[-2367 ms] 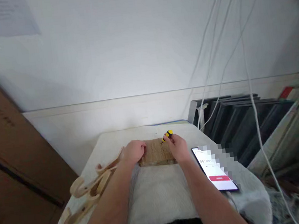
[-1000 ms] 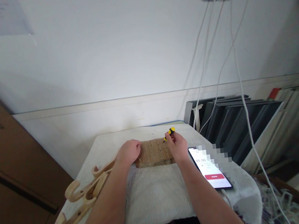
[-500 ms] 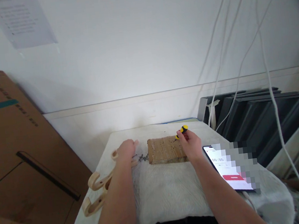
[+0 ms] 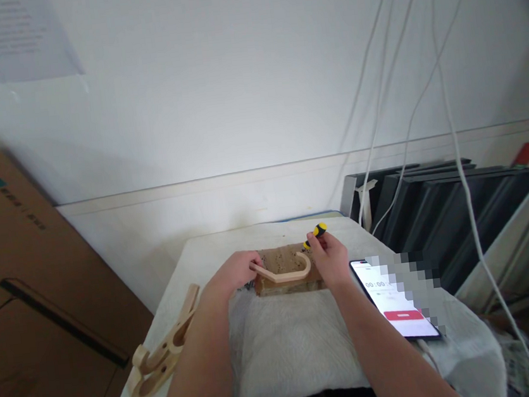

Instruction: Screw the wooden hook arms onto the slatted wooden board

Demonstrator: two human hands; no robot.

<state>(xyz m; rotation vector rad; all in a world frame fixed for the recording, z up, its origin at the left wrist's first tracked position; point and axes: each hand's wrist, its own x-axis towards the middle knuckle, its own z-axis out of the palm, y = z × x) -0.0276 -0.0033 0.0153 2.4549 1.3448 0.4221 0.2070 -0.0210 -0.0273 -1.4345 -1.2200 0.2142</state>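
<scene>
My left hand (image 4: 244, 269) is closed on the straight end of a pale wooden hook (image 4: 290, 276). The hook's curved end points right and upward, over a brown board (image 4: 268, 289) dotted with small dark holes. In my right hand (image 4: 329, 256), a yellow and black screwdriver (image 4: 319, 230) is pinched by the handle, above the board's right end; its tip is too small to make out. Small dark screws (image 4: 246, 286) lie left of the board, partly hidden by my left hand. More wooden hooks (image 4: 156, 364) rest on the table beside my left forearm.
A lit phone (image 4: 391, 302) lies on the white-covered table (image 4: 295, 341) right of my right hand. A large cardboard box (image 4: 36, 250) leans at the left. Dark panels (image 4: 438, 210) and hanging white cables (image 4: 458, 163) are on the right.
My left hand has picked up a wooden hook and brought it right, over the board. My right hand still holds the screwdriver. The whole view has shifted slightly.
</scene>
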